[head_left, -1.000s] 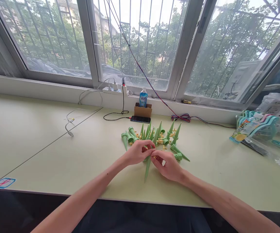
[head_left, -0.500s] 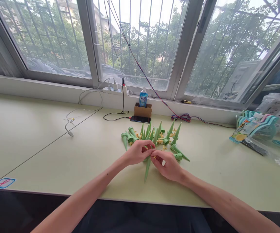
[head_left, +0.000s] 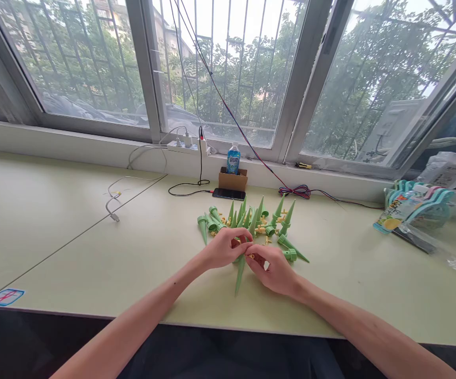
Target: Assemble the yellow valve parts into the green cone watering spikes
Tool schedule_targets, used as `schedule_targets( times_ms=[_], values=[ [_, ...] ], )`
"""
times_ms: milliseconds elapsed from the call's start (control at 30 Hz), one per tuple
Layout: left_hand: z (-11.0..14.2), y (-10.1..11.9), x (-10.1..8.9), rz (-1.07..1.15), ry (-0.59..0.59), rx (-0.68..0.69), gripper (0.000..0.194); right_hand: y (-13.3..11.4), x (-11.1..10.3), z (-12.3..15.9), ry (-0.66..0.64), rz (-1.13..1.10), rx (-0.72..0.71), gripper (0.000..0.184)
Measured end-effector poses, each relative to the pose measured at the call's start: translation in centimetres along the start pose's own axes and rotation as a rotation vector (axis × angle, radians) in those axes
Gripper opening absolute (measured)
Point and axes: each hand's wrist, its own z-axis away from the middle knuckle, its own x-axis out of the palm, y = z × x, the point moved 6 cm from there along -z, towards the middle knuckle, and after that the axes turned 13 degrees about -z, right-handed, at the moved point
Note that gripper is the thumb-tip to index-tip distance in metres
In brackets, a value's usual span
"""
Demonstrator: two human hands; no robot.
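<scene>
My left hand (head_left: 225,247) is closed round the wide end of a green cone-shaped plastic spike (head_left: 239,274), whose tip points down toward me. My right hand (head_left: 274,269) pinches a small yellow plastic piece (head_left: 251,256) right at the spike's top. Both hands meet just above the pale green table (head_left: 93,252). Behind them lies a pile of green spikes (head_left: 256,221) mixed with small yellow pieces, some spikes standing tip up.
A black phone (head_left: 228,194), a cardboard box (head_left: 233,180) and a blue-labelled bottle (head_left: 233,159) sit behind the pile near the window sill. White cables (head_left: 114,202) trail at the left. Teal plastic items and bags (head_left: 417,208) lie at the right.
</scene>
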Motion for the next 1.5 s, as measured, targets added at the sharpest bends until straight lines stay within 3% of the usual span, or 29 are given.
schedule_targets(
  times_ms=[1500],
  values=[
    [-0.03, -0.04, 0.06, -0.059, -0.006, 0.025, 0.017, 0.01, 0.16, -0.02, -0.046, -0.022, 0.023, 0.012]
  ],
)
